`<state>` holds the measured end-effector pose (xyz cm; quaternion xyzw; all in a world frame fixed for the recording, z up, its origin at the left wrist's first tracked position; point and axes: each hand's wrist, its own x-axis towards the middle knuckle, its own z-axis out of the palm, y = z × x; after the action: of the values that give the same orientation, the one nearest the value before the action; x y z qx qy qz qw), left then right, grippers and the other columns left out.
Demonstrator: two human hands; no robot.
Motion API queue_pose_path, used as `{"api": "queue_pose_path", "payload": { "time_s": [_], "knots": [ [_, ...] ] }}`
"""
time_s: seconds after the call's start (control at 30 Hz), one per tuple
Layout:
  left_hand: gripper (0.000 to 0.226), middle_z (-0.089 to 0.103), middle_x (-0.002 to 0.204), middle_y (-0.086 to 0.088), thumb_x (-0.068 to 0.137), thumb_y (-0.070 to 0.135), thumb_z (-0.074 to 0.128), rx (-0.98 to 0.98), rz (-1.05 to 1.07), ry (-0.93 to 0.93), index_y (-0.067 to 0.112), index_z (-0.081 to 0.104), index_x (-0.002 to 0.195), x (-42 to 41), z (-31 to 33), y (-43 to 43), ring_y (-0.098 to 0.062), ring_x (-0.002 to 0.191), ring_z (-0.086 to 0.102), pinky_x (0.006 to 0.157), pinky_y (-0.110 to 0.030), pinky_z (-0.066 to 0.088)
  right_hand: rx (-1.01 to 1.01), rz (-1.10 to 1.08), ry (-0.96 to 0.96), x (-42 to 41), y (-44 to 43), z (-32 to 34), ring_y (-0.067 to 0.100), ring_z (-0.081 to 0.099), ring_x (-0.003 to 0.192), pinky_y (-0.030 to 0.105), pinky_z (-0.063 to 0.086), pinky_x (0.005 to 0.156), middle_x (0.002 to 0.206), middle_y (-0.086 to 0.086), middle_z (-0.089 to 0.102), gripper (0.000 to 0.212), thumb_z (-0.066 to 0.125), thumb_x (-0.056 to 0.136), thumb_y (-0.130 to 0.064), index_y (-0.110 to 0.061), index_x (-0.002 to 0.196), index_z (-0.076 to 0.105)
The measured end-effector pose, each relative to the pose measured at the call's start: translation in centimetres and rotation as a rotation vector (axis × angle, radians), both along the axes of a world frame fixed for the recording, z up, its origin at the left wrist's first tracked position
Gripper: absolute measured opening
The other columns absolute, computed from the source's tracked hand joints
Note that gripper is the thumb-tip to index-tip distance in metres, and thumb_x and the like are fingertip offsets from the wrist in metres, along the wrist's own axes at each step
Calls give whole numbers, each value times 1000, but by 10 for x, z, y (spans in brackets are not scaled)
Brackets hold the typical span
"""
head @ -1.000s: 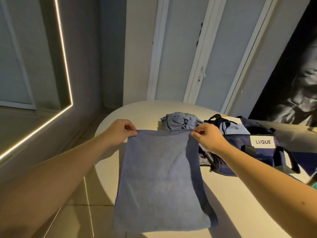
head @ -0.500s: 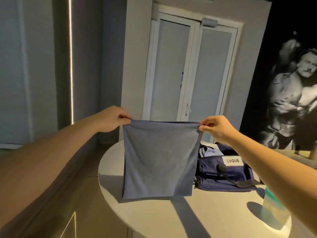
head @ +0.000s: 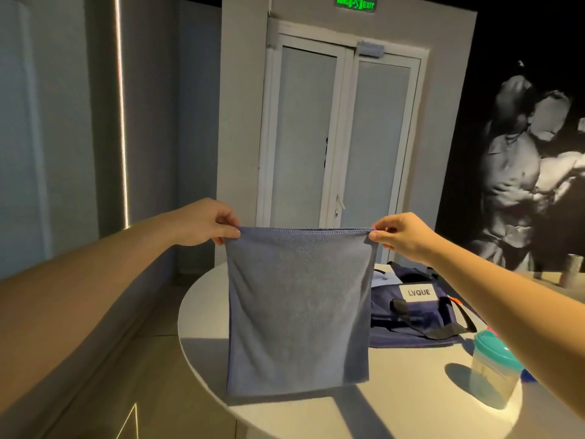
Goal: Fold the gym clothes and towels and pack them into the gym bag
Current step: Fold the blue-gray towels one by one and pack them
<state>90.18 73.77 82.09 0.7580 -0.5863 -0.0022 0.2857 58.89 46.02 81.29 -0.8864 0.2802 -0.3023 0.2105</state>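
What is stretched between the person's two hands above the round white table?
In the head view, a blue terry towel hangs between the left hand and right hand, each pinching a top corner.

The towel (head: 299,308) hangs as a flat curtain between the left hand (head: 207,221) and right hand (head: 403,237), each pinching a top corner, and it screens the middle of the table (head: 395,407) — its lower edge is at or just above the tabletop, contact unclear. Left of the towel the table is bare to its rim. To the right, the bag (head: 414,312) lies just behind the towel's edge, its strap (head: 424,327) trailing forward. Nearer, under the right forearm, a shaker (head: 493,369) stands upright — bare tabletop lies between it and the towel, and across the front.
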Motion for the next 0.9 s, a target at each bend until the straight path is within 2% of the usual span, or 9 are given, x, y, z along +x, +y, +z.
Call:
{"api": "queue_pose_path", "payload": {
  "time_s": [0.17,0.3,0.43,0.6,0.67,0.77,0.9],
  "knots": [
    [8,72,95,3,96,23,66,-2,13,4,21,71,102,16,-23,-20,-11,82,71,72,-22,58,148,-31,-20,13,-8,-20,19,67,68,30,56,64,85,12,74,17,69,93,-28,-12,98,74],
    [5,71,97,2,95,22,68,-35,89,-41,25,70,98,23,-42,-49,-14,88,67,79,-30,57,252,-72,-95,30,-16,-34,21,75,67,35,60,66,86,15,75,18,68,94,-25,-7,97,72],
    [13,70,103,0,96,22,66,-234,162,-66,19,71,107,23,-38,-62,-13,91,63,87,-32,52,276,-54,-314,30,-14,-26,16,72,65,24,58,59,89,19,75,20,70,94,-20,-1,101,72],
    [17,63,113,5,98,22,62,-435,123,-101,15,68,112,3,-40,-45,-10,100,59,87,-23,44,215,22,-411,10,-3,-23,19,63,72,33,50,67,85,18,74,17,70,94,-23,-8,96,76],
    [12,60,121,7,97,20,64,-413,44,-114,14,69,106,-2,-63,-28,-6,103,59,90,-24,48,245,55,-372,-3,5,-39,16,61,71,31,47,68,86,16,74,18,71,93,-25,-9,97,76],
    [6,62,119,15,94,14,68,-281,-32,-37,19,69,96,-9,-122,0,0,102,61,89,-21,54,304,97,-211,-21,14,-87,8,67,76,24,52,74,89,5,77,14,72,91,-25,-14,96,78],
    [16,65,112,23,92,16,68,69,-105,96,32,68,96,-29,-208,31,-4,102,64,91,-28,57,453,176,20,-39,22,-171,15,70,82,34,55,84,88,11,77,6,75,88,-13,-10,85,79]
  ]
}}
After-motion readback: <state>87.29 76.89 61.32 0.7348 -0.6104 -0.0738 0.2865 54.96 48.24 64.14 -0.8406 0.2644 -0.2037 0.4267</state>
